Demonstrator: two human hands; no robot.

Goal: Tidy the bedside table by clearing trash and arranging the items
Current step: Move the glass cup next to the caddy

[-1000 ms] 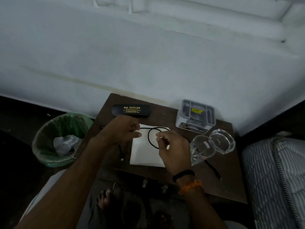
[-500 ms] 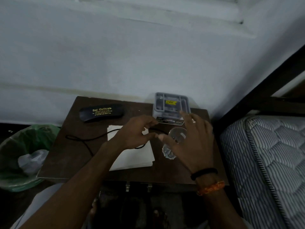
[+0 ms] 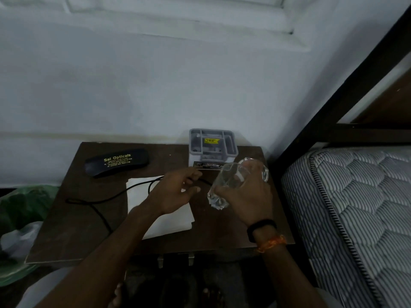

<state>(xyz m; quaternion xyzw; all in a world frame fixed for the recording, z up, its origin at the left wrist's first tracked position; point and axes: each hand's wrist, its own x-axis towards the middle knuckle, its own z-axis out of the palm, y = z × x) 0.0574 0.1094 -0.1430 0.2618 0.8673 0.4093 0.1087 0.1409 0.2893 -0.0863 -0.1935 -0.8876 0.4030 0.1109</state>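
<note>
Bedside table (image 3: 73, 218): dark brown wood, flat rectangular top, set against a pale wall.
Spectacle case (image 3: 116, 162): black, oblong, rounded ends, gold lettering; back left of the top.
Organiser tray (image 3: 212, 146): grey moulded plastic, compartmented, yellow label; back centre, against the wall.
Paper sheet (image 3: 171, 218): white, flat, squarish; mid-table, partly under the left forearm.
Cable (image 3: 93, 200): thin, black, limp; looping from the left part of the top across the paper to the left hand.
Left hand (image 3: 175, 192): fingers loosely curled, pinching the cable above the paper.
Right hand (image 3: 246, 196): wrapped around a clear glass tumbler (image 3: 224, 185), faceted, tilted, lifted near the tray's front.
Bin (image 3: 20, 230): green liner, crumpled white plastic inside; left of the table.
Mattress (image 3: 355, 207): quilted, striped; right.
</note>
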